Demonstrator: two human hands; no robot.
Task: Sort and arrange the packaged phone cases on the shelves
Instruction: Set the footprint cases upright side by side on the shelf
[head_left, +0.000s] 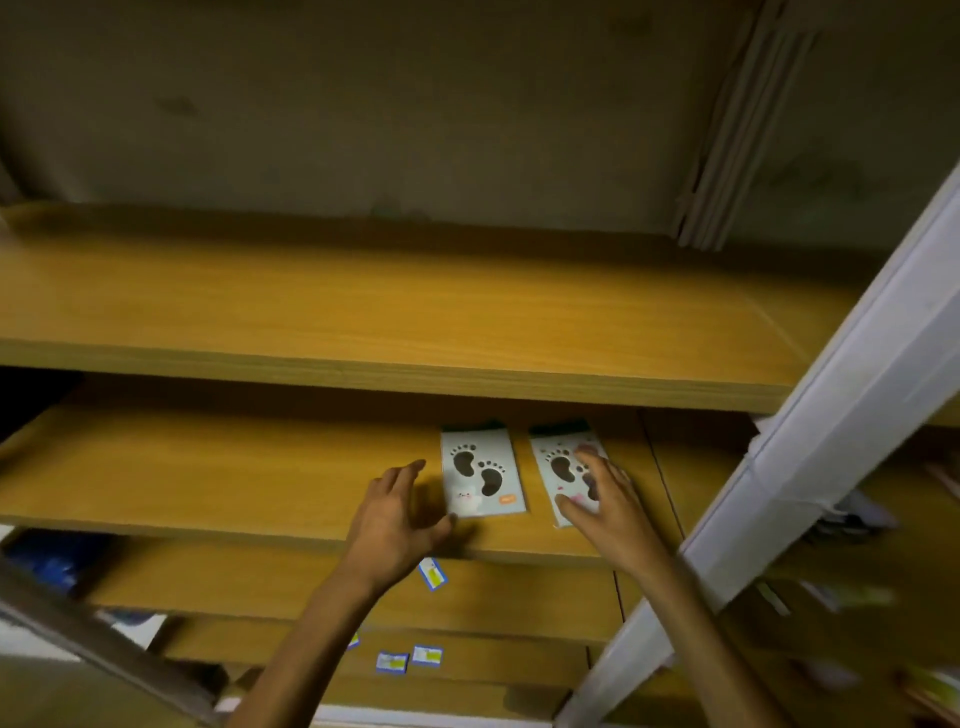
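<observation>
The right hand (605, 499) hides much of the right package (558, 457).

I get a single wide-angle view from the wearer's head, facing forward and slightly down into the wooden shelves (363, 322) at close range, with both forearms entering from the bottom edge and a white upright post (810, 467) crossing the right side.

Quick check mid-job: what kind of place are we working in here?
Probably a stockroom or shop storage area: deep wooden shelves on a white metal post, two packaged phone cases lying side by side, and small price-style labels on the shelf edges.
</observation>
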